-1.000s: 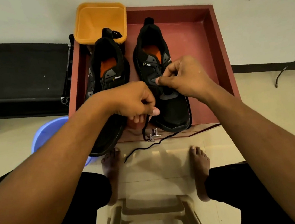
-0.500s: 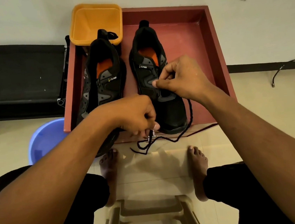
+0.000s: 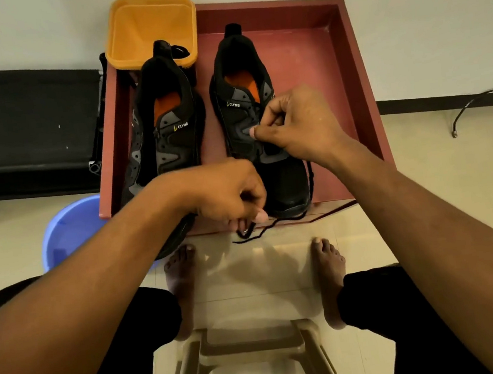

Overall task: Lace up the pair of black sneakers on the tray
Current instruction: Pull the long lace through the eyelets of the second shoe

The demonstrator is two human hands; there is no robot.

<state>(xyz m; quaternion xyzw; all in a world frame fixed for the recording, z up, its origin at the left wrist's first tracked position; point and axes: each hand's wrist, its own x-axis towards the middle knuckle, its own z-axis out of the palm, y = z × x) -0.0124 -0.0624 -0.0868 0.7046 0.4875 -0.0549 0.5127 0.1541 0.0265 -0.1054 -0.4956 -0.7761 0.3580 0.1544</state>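
Two black sneakers with orange insoles stand side by side on a red-brown tray (image 3: 350, 82), toes toward me. The left sneaker (image 3: 168, 128) has no lace in view. My right hand (image 3: 296, 125) pinches a black lace (image 3: 274, 225) over the eyelets of the right sneaker (image 3: 249, 115). The lace runs down the shoe's right side and trails past the tray's front edge. My left hand (image 3: 227, 195) is closed on its loose end at the tray's front edge, just in front of the right sneaker's toe.
A yellow-orange tub (image 3: 150, 28) sits at the tray's back left corner. A blue basin (image 3: 69, 231) is on the floor at left, beside a black bench (image 3: 23, 129). My bare feet (image 3: 182, 280) rest on the tiles below the tray, with a beige plastic stool (image 3: 251, 349) under me.
My left hand moved down toward the tray's front edge, drawing the lace end with it. My right hand stayed on the right sneaker's eyelets. The trailing lace on the floor got shorter.
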